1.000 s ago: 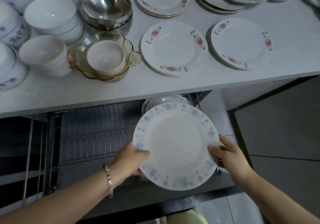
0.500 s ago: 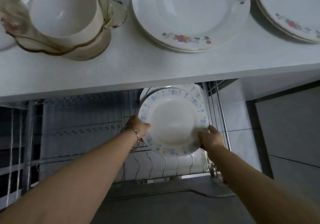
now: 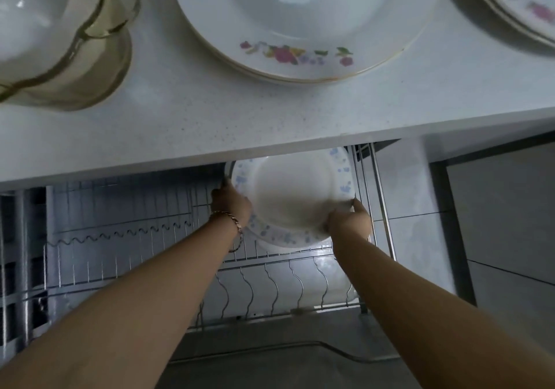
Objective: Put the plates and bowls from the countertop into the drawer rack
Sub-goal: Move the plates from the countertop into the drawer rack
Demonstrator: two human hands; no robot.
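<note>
Since the earlier frame, both hands have carried the blue-patterned plate (image 3: 295,196) further back into the drawer rack (image 3: 270,283). It now stands near upright at the rack's right rear, its top rim hidden under the front edge of the countertop (image 3: 240,124). Left hand (image 3: 232,203), with a bracelet (image 3: 228,217) at the wrist, grips the plate's left rim; right hand (image 3: 350,219) grips its lower right rim. On the countertop near the front edge lie a stack of red-flowered plates (image 3: 300,28) and, at the left, a white bowl (image 3: 30,19) inside an amber glass bowl (image 3: 90,58).
</note>
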